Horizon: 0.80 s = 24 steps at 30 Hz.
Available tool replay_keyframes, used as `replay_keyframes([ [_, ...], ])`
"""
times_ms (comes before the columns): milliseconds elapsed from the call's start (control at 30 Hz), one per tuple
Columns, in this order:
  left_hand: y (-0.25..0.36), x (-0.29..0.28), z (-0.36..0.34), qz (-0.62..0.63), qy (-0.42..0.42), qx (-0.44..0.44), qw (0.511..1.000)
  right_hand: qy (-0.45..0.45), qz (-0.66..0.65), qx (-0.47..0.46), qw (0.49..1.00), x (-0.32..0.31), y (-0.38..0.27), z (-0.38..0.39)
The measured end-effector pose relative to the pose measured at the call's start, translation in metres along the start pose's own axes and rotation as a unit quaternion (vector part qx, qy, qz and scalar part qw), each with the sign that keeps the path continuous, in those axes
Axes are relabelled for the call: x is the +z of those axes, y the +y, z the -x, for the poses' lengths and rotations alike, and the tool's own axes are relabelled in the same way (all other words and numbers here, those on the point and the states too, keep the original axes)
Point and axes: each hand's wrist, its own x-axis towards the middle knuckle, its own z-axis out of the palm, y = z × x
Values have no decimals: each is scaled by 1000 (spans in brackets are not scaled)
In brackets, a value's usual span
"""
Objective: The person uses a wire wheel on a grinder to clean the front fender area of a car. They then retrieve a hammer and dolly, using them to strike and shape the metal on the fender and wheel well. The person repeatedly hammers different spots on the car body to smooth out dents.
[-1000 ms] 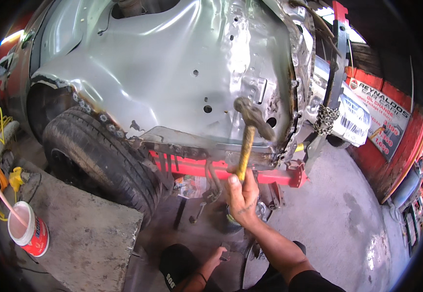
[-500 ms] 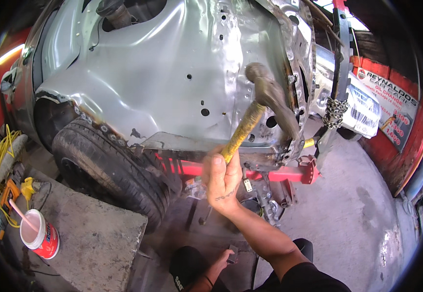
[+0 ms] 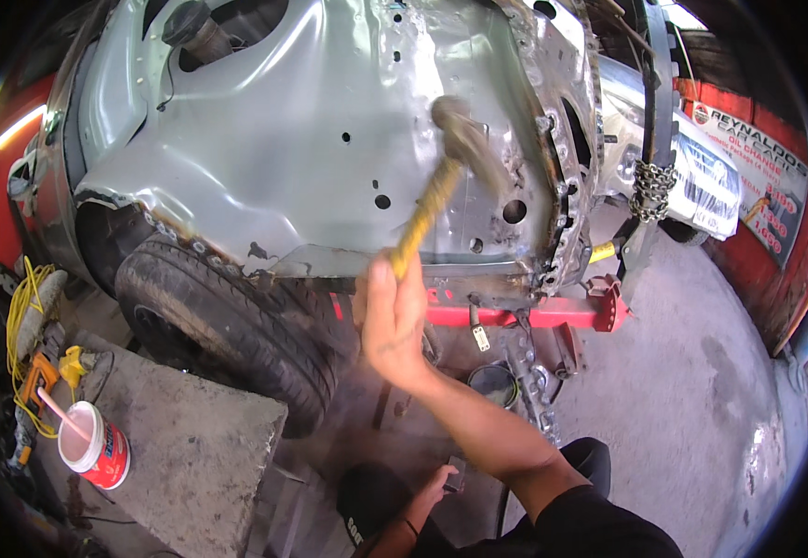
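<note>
My right hand [image 3: 396,321] is closed round the yellow, worn handle of a hammer [image 3: 428,206]. The hammer's metal head, blurred by motion, shows in front of a silver-grey car body panel [image 3: 273,167], and whether it touches cannot be told. Low in the head view, my left hand [image 3: 434,487] grips a small dark grey block [image 3: 457,472], well below the panel. Round holes and a rough, rust-edged seam [image 3: 553,205] mark the panel's right side.
A tyre [image 3: 227,316] stands below the panel's left. On a concrete slab [image 3: 190,418] sits a red and white tub [image 3: 97,446] with a stick in it. Yellow cord [image 3: 27,316] lies at far left. A red beam [image 3: 543,314] and chained post [image 3: 650,191] stand right.
My right hand and the hammer have moved left and upward across the panel. The view has shifted slightly. My left hand still grips the grey block.
</note>
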Motion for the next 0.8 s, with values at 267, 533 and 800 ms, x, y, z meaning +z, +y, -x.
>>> replay_keyframes([
  [267, -3, 4, -5, -5, 4, -1, 1000, -8, 0, -79, 997, -11, 6, 4],
  [533, 0, 11, -12, -17, -13, -6, 1000, -68, 17, -150, 986, -24, -10, -7],
  [800, 5, 27, -12, -40, -29, 7, 999, -72, -8, -71, 995, -43, -23, -13],
])
